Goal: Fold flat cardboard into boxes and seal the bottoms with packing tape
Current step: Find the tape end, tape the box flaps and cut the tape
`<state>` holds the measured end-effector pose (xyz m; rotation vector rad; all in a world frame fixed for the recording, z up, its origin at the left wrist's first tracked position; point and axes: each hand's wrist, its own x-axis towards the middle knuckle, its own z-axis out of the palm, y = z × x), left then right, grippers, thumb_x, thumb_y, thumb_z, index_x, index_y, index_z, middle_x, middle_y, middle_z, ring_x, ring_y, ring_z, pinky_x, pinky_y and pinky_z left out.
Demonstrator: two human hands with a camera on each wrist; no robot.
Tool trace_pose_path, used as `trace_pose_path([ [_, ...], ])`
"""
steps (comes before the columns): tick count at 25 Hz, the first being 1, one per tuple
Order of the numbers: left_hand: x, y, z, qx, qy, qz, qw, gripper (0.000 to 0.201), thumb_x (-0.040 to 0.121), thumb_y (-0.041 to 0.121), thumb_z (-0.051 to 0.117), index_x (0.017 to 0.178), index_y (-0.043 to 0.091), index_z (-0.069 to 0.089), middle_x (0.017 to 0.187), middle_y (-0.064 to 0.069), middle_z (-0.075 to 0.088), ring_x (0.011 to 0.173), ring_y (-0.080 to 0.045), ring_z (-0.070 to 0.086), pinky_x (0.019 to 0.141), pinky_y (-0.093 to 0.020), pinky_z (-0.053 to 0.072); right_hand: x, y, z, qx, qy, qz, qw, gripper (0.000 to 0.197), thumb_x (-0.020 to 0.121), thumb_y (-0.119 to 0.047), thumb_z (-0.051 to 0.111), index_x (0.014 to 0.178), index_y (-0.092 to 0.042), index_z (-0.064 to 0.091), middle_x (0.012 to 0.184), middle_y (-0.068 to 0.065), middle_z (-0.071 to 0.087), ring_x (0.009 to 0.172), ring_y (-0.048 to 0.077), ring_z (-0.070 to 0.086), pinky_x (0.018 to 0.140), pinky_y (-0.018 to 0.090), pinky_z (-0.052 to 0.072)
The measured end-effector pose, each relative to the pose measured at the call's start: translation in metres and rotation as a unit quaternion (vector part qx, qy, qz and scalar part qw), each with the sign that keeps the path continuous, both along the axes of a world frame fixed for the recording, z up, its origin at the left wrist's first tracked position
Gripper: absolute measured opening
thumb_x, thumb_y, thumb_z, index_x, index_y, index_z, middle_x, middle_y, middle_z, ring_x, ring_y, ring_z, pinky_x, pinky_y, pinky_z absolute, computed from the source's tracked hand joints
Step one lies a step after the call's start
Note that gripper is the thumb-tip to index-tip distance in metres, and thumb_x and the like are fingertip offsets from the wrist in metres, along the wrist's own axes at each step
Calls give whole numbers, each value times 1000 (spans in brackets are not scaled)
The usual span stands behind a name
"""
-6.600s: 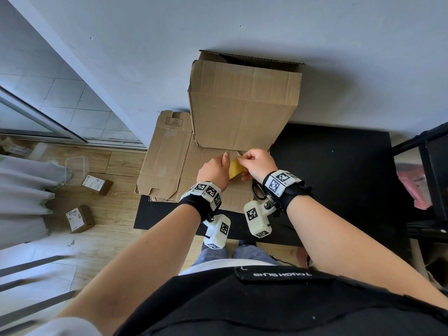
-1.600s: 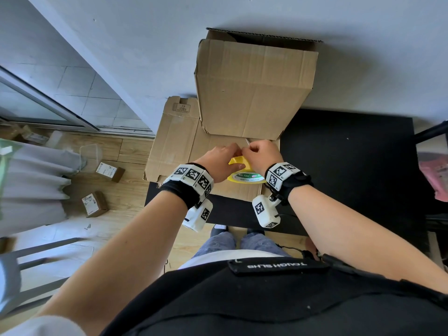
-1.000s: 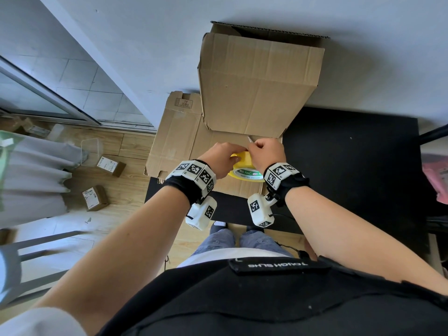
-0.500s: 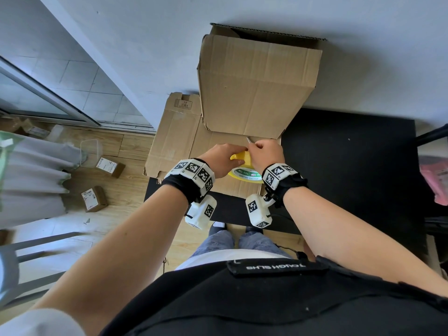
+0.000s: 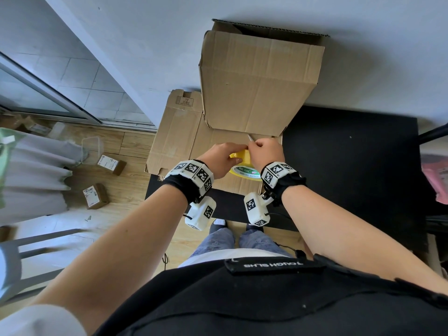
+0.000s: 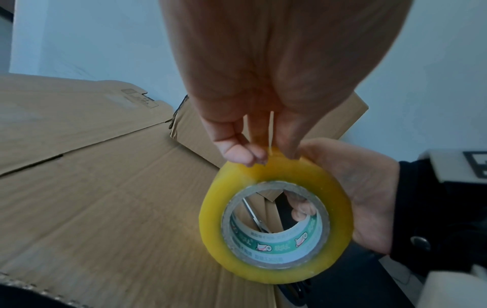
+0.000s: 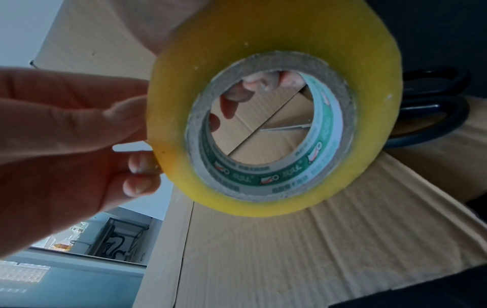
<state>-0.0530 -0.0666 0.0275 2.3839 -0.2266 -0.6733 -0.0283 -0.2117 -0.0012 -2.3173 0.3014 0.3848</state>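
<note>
Right hand point(image 5: 265, 151) gripping tape roll point(image 6: 274, 216), left hand point(image 5: 221, 156) pinching at its rim: recommending nail-picking the tape end w/ roll steady.

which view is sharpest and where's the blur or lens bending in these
Head view: sharpest, evenly daylit, but the wide lens bends the wall edges and swells the forearms. Left wrist view: the tape roll is fairly crisp, while the left hand fills the top, soft and close. Right wrist view: the right hand is blurred and shaded, the window behind bright.
</note>
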Motion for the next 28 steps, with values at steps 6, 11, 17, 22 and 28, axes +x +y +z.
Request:
trace_pose_path([
  [6, -1, 4, -3, 2, -21, 5, 1000, 45, 99, 2, 43, 141, 16, 51, 120, -11, 64, 104, -29, 59, 86, -25, 39, -2, 4, 4, -12, 8, -2, 1000, 43, 86, -25, 52, 50, -10, 35, 50, 3, 31, 50, 21, 27, 50, 30, 24],
  [11, -2, -1, -6, -21, -38, 113, 993, 32, 99, 31, 53, 124, 11, 48, 118, -8, 53, 90, -20, 52, 77, -27, 42, 7, 2, 12, 16, 39, -38, 998, 34, 90, -23, 47, 61, -7, 52, 56, 5, 43, 57, 27, 38, 57, 32, 34],
  [17, 0, -14, 4, 101, -103, 38, 989, 22, 100, 37, 46, 101, 15, 51, 95, -4, 51, 84, -31, 58, 68, -33, 39, 10, -2, 13, 14, 52, -36, 998, 35, 93, -25, 46, 64, -8, 54, 60, 4, 47, 55, 23, 41, 62, 32, 38],
  [22, 8, -33, 31, 376, -170, -159, 897, 30, 100, 15, 39, 129, 20, 42, 96, -3, 62, 78, -26, 59, 61, -33, 40, 17, -3, 8, 15, 60, -13, 998, 40, 91, -21, 47, 53, -11, 46, 55, 6, 45, 55, 24, 37, 53, 33, 30],
  [28, 10, -37, 33, 374, -183, -197, 888, 40, 97, 11, 38, 136, 15, 38, 92, -3, 65, 73, -27, 58, 62, -33, 43, 26, -8, 5, 4, 89, -1, 996, 38, 91, -22, 47, 55, -11, 48, 59, 5, 49, 53, 16, 41, 48, 29, 29],
])
